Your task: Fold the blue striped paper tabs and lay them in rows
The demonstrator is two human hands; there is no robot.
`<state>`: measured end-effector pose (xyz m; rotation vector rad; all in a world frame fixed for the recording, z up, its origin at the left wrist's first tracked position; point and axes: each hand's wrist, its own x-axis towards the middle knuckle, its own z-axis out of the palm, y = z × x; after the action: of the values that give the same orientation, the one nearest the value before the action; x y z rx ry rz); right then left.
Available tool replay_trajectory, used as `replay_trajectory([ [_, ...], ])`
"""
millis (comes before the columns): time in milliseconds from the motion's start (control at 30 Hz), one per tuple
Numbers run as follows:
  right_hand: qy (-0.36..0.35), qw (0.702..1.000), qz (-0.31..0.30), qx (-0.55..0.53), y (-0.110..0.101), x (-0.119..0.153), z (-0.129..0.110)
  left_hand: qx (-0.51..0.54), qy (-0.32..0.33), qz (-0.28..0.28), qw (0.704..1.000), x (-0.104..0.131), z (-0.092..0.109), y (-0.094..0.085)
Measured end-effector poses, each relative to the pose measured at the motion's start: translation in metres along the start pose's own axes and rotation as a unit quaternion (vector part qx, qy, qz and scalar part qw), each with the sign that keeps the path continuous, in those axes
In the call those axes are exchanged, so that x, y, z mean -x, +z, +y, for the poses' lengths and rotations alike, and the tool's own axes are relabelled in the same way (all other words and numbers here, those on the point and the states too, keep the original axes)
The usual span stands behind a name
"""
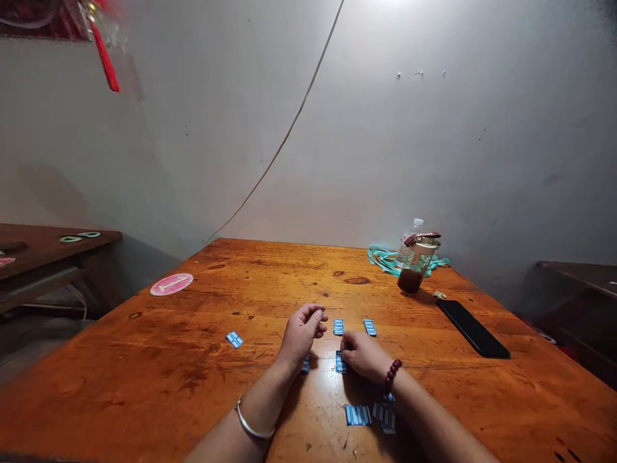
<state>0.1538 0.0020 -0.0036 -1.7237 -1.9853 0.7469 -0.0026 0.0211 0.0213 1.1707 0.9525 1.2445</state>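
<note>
My left hand (303, 331), with a silver bangle at the wrist, is raised over the table with curled fingers apart and nothing visible in them. Partly under it lies a blue-and-white piece (306, 365). My right hand (364, 354), wearing a dark red bead bracelet, has its fingers pressed together on the edge of a blue-and-white card (340, 361). Behind the hands are two similar striped cards, one in the middle (339, 326) and one to the right (369, 328). Nearer me lie a striped card (357, 415) and an overlapping group (384, 417), beside my right forearm.
The wooden table (270, 270) bears a small blue card (234, 339) and a pink oval sticker (171, 284) at left. A black phone (472, 328), drink bottle (417, 267), clear bottle (405, 247) and turquoise strap (382, 259) are at right.
</note>
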Motion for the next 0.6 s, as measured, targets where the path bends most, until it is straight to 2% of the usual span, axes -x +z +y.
replay_trajectory([
  [167,-0.005,1.0,0.019,0.019,0.004,0.005,0.001,0.003,0.0,-0.01,1.0,0.001,0.0,0.003],
  [367,-0.007,1.0,0.018,-0.014,0.005,0.005,0.0,-0.016,0.003,0.006,1.0,-0.001,-0.002,0.004],
  [433,-0.007,0.999,0.003,-0.038,-0.006,0.008,-0.001,-0.032,0.015,0.007,0.999,-0.001,-0.003,0.003],
  [500,-0.012,0.997,-0.008,-0.078,-0.027,0.013,-0.001,-0.056,0.034,0.013,0.998,-0.001,-0.002,0.001],
  [600,-0.041,0.986,0.042,-0.155,-0.064,0.028,0.007,-0.108,0.071,0.008,0.992,0.002,0.002,0.001],
])
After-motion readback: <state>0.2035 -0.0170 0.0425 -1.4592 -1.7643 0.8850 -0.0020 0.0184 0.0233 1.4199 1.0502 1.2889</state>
